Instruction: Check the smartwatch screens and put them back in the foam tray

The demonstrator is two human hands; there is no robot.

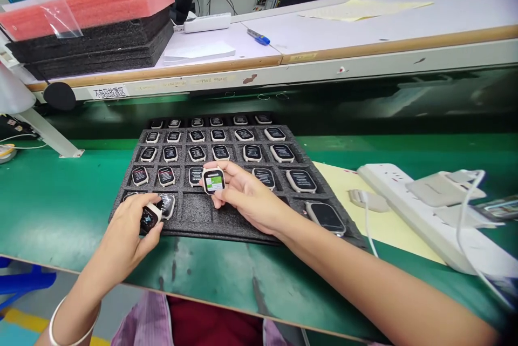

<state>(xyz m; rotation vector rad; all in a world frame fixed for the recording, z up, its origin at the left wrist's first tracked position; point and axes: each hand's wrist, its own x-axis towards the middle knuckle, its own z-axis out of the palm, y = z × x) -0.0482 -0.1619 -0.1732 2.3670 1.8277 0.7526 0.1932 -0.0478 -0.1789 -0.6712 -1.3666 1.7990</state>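
My right hand point(246, 195) is closed on a smartwatch point(213, 181) without a strap, its screen lit with green and white. It holds this watch above the middle of a black foam tray point(198, 211). At the tray's front left corner, my left hand point(127, 227) grips a second smartwatch point(149, 217) between thumb and fingers; its dark screen shows a small blue figure. Right beside that one, another watch point(166, 205) lies in the tray, partly behind my fingers. Rows of similar watches point(252, 153) with text on their screens fill other compartments.
A white power strip point(429, 216) with chargers and cables lies at right, near a yellow sheet point(388, 222). Across the back runs a raised shelf point(364, 33) bearing stacked pink and black foam point(93, 17) and a blue-grey tool point(259, 37). A lamp post point(52, 133) stands left.
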